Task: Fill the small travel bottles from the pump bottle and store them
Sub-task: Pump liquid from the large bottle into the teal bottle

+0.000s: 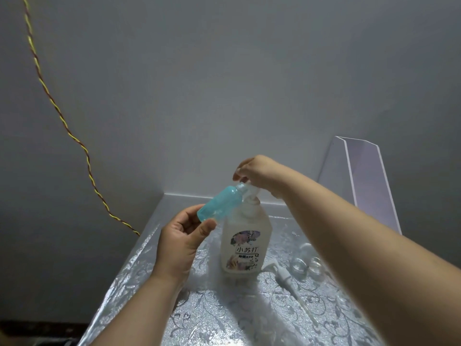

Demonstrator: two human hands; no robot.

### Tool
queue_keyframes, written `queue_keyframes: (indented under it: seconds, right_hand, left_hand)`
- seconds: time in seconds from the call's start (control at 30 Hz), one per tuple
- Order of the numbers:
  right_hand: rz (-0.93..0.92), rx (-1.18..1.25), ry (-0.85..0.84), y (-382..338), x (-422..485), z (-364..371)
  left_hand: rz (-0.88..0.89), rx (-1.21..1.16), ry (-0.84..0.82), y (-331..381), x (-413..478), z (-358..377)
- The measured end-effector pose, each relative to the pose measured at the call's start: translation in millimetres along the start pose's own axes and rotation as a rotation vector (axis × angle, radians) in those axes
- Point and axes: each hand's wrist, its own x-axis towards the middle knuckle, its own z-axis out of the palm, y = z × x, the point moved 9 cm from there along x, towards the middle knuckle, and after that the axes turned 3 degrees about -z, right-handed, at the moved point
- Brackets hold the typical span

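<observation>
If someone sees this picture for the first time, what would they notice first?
The blue bottle, tilted at centre in the left hand, its mouth at the nozzle of the pump bottle. The right hand grips the pump head above. A twisted cord hangs down the wall at left.

At your ten o'clock a twisted yellow-and-red cord [60, 114] hangs down the grey wall [224, 71]. A silver floral table cover [224, 315] lies at six.

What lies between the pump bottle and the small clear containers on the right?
A loose white pump head with its tube lies flat between the pump bottle and the clear containers, seen in the head view.
</observation>
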Motion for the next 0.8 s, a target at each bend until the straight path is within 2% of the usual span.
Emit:
queue_keyframes:
  seconds: [0.23,0.47,0.8]
  right_hand:
    - [0.055,-0.153,-0.071,7.5,0.3,15.9]
    - [0.116,-0.037,-0.077,16.7,-1.4,23.4]
    - [0.033,-0.012,-0.073,-0.4,0.6,4.5]
  left_hand:
    - [-0.003,-0.003,0.0,-2.2,0.9,0.4]
    - [-0.013,-0.004,0.017,-2.7,2.1,-2.6]
    - [-0.029,-0.003,-0.036,-3.4,0.0,4.1]
